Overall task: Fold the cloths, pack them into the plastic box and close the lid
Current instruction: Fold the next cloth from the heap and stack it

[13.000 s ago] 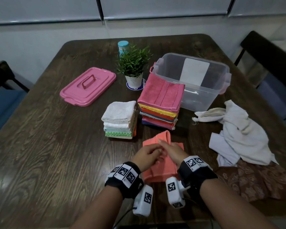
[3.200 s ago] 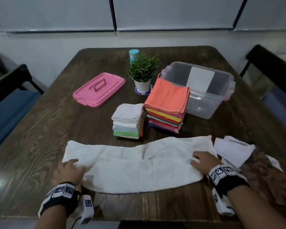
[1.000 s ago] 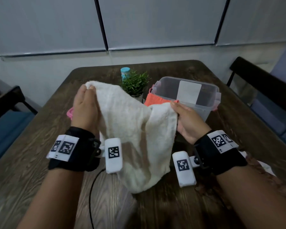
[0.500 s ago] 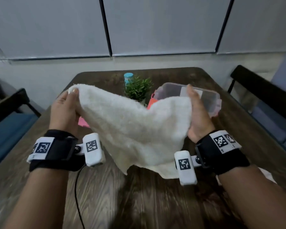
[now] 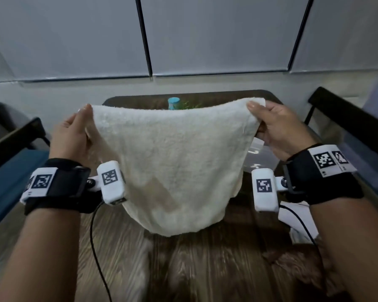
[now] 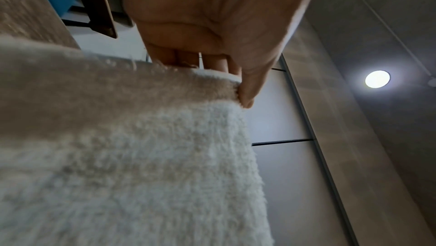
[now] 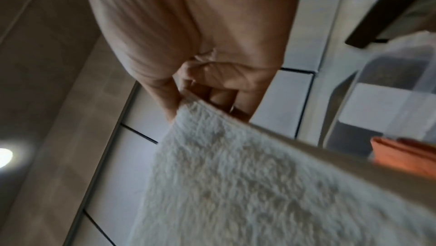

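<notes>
My left hand and right hand each pinch a top corner of the white towel; it hides most of the table. Only my right wrist view shows the plastic box.

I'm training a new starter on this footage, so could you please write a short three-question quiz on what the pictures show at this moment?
1. True or false: the towel lies flat on the table.
2. Which part of the towel do the left hand and right hand hold? A) its lower edge B) its two upper corners C) its middle
3. Fill in: in the right wrist view, an ____ cloth shows beside the clear box.

Key: 1. False, it hangs in the air above the table. 2. B. 3. orange.
</notes>
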The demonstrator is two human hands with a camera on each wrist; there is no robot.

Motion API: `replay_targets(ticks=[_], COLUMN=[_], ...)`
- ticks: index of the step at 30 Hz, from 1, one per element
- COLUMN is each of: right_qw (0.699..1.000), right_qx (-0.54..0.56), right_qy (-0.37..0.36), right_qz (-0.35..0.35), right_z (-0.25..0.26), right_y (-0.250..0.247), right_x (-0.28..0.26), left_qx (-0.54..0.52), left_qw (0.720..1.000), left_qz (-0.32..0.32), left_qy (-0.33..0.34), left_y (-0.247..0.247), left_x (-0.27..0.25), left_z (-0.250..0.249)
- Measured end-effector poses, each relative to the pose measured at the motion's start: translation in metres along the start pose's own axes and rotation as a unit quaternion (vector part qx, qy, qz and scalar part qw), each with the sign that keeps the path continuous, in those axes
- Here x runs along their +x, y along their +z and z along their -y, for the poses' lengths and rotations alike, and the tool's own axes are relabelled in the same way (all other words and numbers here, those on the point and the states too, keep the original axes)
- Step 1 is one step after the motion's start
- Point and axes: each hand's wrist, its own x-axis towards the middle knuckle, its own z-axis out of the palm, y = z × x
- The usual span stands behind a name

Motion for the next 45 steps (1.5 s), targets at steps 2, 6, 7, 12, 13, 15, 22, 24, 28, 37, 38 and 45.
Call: replay_targets(ticks=[2, 6, 7, 12, 13, 15, 22, 24, 28, 37, 38, 45], right_qw=[1.000, 0.994, 0.992, 0.991, 0.994, 1.000, 0.996, 0.999, 0.997, 0.995, 0.995, 0.991], right_qx=[0.029, 0.074, 0.080, -0.132, -0.109, -0.014, 0.009, 0.010, 0.064, 0.034, 0.018, 0.016], right_qy=[-0.007, -0.082, -0.093, 0.022, 0.030, 0.024, -0.034, -0.022, -0.042, -0.066, -0.065, -0.080], right_qz=[-0.008, -0.015, 0.005, 0.021, 0.012, -0.002, 0.082, 0.028, -0.024, -0.065, -0.070, -0.104], right_z=[0.001, 0.017, 0.020, 0.011, 0.013, 0.021, 0.035, 0.036, 0.034, 0.032, 0.032, 0.036], right_y=[0.003, 0.004, 0.004, 0.003, 0.002, -0.003, 0.000, 0.000, 0.002, 0.000, 0.000, -0.002], right_x=[-0.001, -0.005, -0.005, 0.000, 0.001, 0.003, 0.005, 0.010, 0.015, 0.019, 0.020, 0.015], left_qx=[-0.015, -0.090, -0.104, 0.043, 0.050, 0.003, -0.117, -0.084, -0.006, -0.151, -0.153, -0.127], left_qw=[1.000, 0.994, 0.992, 0.997, 0.997, 0.998, 0.985, 0.992, 0.999, 0.984, 0.981, 0.988], left_qz=[0.001, 0.047, 0.059, 0.071, 0.063, 0.053, 0.120, 0.089, 0.030, 0.091, 0.106, 0.064], left_qy=[0.003, 0.044, 0.049, 0.001, -0.010, -0.021, 0.038, 0.025, -0.008, 0.036, 0.048, 0.064], left_y=[-0.002, -0.004, -0.005, -0.004, -0.005, -0.008, -0.012, -0.011, -0.013, -0.006, -0.006, -0.005], left_x=[0.002, 0.004, 0.006, 0.003, 0.004, 0.007, 0.024, 0.025, 0.034, 0.029, 0.028, 0.020], left_z=[0.001, -0.010, -0.011, -0.009, -0.010, -0.015, -0.025, -0.025, -0.021, -0.028, -0.026, -0.019])
